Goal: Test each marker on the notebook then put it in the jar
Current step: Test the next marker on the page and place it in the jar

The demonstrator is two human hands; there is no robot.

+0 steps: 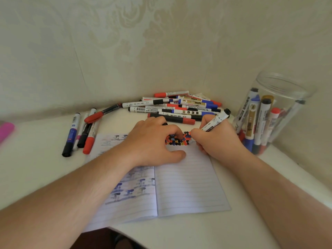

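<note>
- Notebook [188, 184] is lying open on the white bench [179, 236]; I am seeing its near left corner running under my left forearm, and the far part of both pages hiding beneath my hands.
- I am pressing my left hand [152, 142] down on the page, fingers curled under at the tips; something dark is peeking out behind the knuckles, but I cannot tell what it is.
- I am gripping a white marker [215, 121] in my right hand [215, 142], fingers wrapped round the barrel; its black end is pointing up and away, and its tip is hiding behind the fingers at the patch of red, black and blue marks [177, 140].
- Clear jar [280, 83] is standing at the right against the wall, holding several markers upright; labels are too blurred to read.
- Heap of markers [179, 106] is lying beyond the notebook, a smaller group [80, 133] at the left.
- Pink object [5, 131] is getting cut off by the left edge.
</note>
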